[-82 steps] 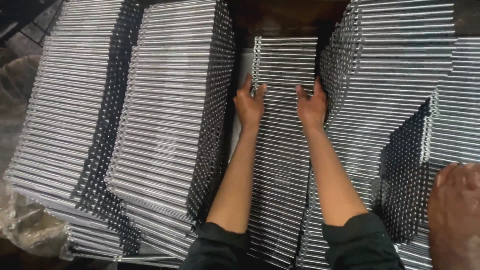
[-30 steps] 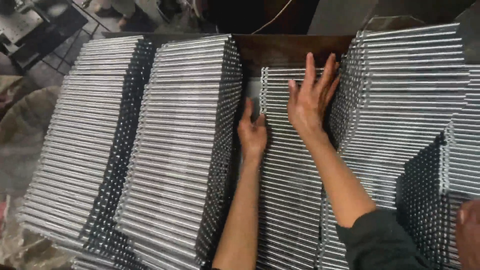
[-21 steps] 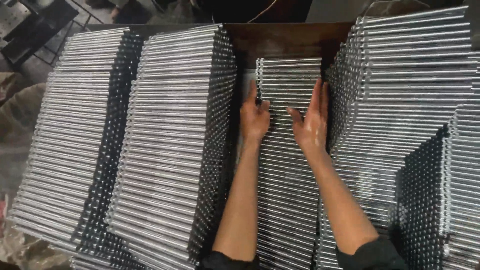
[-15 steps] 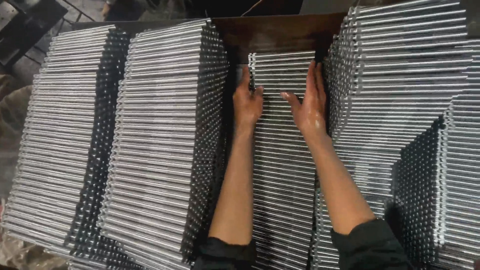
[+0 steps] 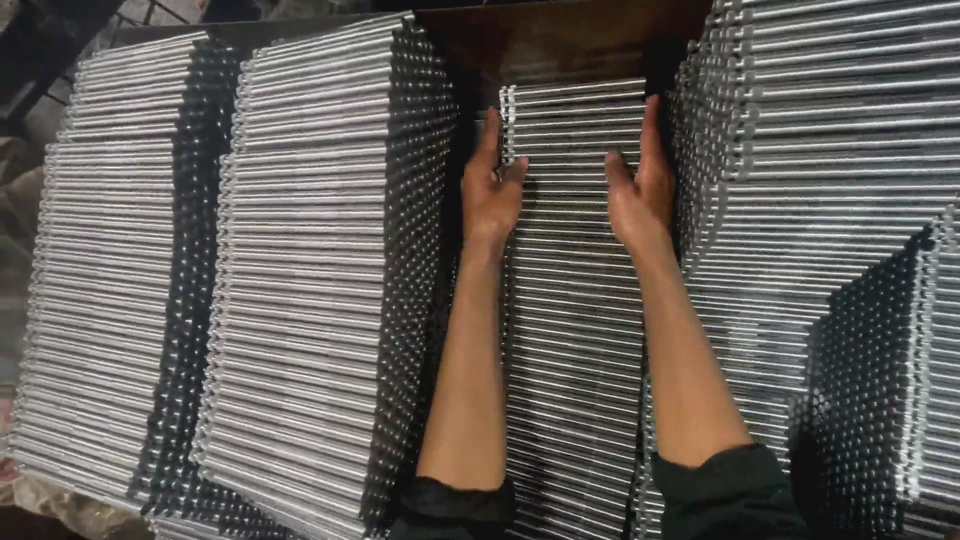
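Observation:
A low stack of shiny metal rods [image 5: 575,300] lies crosswise between two taller stacks. My left hand [image 5: 490,185] presses flat against the left ends of the rods near the far end of the stack, thumb resting on top. At the right ends of the same rods, my right hand [image 5: 640,180] also lies flat, fingers pointing away from me. Both hands bracket the rods from either side and hold nothing. Both forearms stretch over the low stack, with dark sleeves at the elbows.
A tall stack of rods [image 5: 330,260] rises close on the left, with another stack [image 5: 110,260] beyond it. A tall stack [image 5: 820,170] stands close on the right. A dark brown board [image 5: 560,45] backs the low stack.
My right hand dropped from a raised, spread pose to the right ends of the rods. Both hands then slid farther along the low stack, away from me.

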